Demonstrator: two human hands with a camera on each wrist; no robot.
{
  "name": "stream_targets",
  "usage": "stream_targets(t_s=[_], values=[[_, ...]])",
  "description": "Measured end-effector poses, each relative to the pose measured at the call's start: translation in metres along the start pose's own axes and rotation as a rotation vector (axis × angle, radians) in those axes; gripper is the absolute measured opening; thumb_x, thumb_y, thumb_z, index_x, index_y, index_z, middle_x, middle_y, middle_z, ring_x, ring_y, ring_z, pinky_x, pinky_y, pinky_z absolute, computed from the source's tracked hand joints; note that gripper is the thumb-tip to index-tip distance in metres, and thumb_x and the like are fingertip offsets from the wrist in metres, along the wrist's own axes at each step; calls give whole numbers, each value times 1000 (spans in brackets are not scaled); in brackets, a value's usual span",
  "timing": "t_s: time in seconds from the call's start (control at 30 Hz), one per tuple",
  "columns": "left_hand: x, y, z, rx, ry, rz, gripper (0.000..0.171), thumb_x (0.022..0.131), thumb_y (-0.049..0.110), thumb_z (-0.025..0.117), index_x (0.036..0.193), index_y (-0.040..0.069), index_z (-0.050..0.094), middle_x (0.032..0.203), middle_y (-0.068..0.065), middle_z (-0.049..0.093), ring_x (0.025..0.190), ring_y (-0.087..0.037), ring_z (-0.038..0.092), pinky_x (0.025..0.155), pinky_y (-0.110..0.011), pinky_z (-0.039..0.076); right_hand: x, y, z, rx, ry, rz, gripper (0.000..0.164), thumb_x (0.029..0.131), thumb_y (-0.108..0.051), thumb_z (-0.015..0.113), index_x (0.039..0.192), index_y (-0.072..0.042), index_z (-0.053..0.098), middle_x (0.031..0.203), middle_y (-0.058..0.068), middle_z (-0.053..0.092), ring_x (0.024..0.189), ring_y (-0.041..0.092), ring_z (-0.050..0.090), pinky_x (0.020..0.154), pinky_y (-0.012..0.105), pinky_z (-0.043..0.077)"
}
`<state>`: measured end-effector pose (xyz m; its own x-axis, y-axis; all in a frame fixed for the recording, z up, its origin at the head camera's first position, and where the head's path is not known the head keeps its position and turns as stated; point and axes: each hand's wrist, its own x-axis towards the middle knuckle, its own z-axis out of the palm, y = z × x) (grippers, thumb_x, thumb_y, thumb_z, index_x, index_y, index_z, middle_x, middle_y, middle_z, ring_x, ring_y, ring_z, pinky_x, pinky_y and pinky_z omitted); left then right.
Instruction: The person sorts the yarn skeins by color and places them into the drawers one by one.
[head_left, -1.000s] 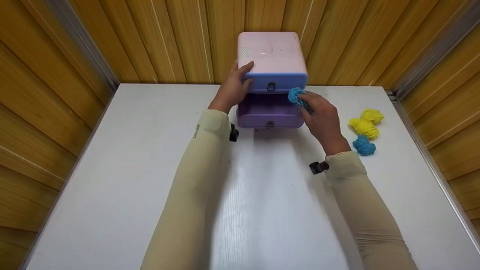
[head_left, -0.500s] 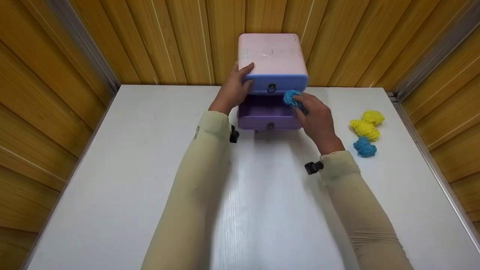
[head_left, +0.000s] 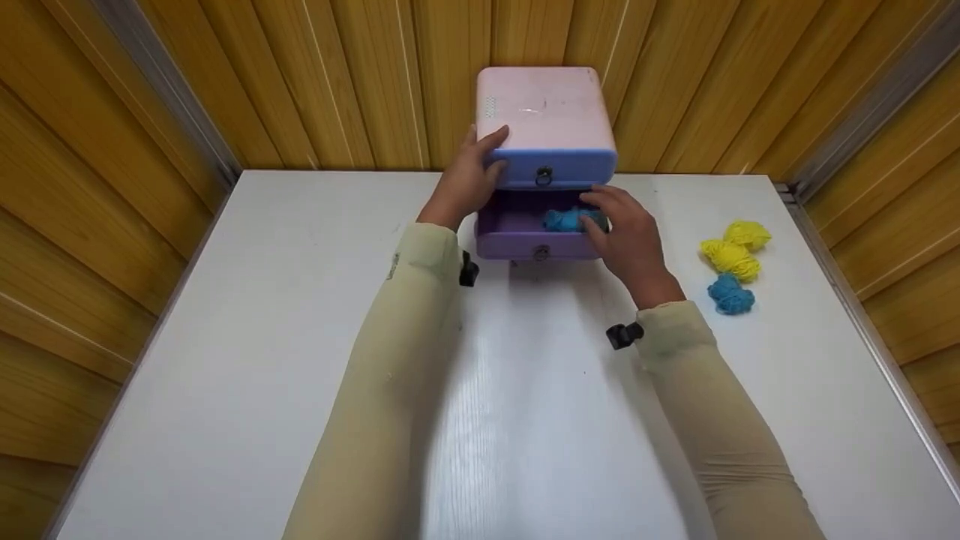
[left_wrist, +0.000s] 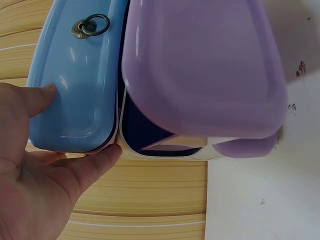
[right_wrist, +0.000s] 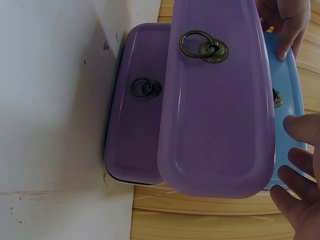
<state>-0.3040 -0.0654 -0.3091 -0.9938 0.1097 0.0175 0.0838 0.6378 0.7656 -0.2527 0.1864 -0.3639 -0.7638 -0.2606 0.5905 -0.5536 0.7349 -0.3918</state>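
Observation:
A small pink-topped drawer cabinet stands against the back wall. My left hand grips its left front corner, thumb on the blue top drawer and other fingers along the side. Below it, a purple drawer is pulled out. A ball of blue yarn lies inside, toward the right. Over that drawer's right edge is my right hand, its fingers spread around the yarn's right end without gripping it; the right wrist view shows them apart in front of the blue drawer.
Two yellow yarn balls and another blue one lie on the white table at the right. A second purple drawer, pushed in, sits beneath the pulled-out one. Wood-patterned walls enclose the back and sides.
My right hand has moved left over the pulled-out drawer and let go of the blue yarn ball, which now lies inside. The left hand has stayed at the cabinet's corner.

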Motion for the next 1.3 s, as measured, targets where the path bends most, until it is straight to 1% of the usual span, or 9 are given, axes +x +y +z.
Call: stream_targets(t_s=[0.1,0.3,0.53,0.7,0.97,1.07,1.3], values=[[0,0,0,2,-3,-5,55,101,29,51,148,49,28,165,0,-4,151,-21,10,121,-39,21,-1,1,-1,-2,-5,6,30,91,-17,69,119,-8,67,130,13,61,124,28,56,104,45,45],[0,0,0,9,2,10,55,101,29,51,149,45,29,165,-2,-2,151,-22,11,121,-39,22,-4,3,-3,-7,-5,21,28,91,-19,68,117,-8,68,129,11,62,122,26,58,104,42,45],[1,0,-1,6,-6,8,54,101,31,50,148,48,28,165,0,-4,151,-20,9,121,-38,20,-6,5,-5,-15,7,40,27,92,-21,67,116,-8,68,126,11,63,120,26,58,104,43,46],[2,-1,-1,14,1,14,54,101,31,50,148,47,29,165,-1,-3,151,-21,10,121,-38,21,-7,8,-7,-10,5,55,28,93,-22,66,118,-8,68,127,10,63,121,26,58,105,42,45],[1,-1,-2,-5,-21,-7,54,101,32,49,147,50,27,165,2,-6,151,-21,8,121,-39,20,-11,12,-12,-29,24,74,29,92,-23,67,118,-10,68,127,11,63,121,27,58,104,44,46],[1,-1,-2,-7,-23,-7,54,101,32,49,147,50,27,165,1,-6,151,-21,8,121,-39,21,-13,15,-14,-29,35,79,29,92,-22,68,118,-10,68,126,11,64,122,27,58,105,44,45],[1,0,-2,-13,-23,-22,55,101,31,50,147,51,27,165,1,-6,152,-21,8,121,-39,20,-19,25,-17,-52,53,69,29,92,-22,68,117,-9,68,125,11,64,120,27,59,104,45,46]])
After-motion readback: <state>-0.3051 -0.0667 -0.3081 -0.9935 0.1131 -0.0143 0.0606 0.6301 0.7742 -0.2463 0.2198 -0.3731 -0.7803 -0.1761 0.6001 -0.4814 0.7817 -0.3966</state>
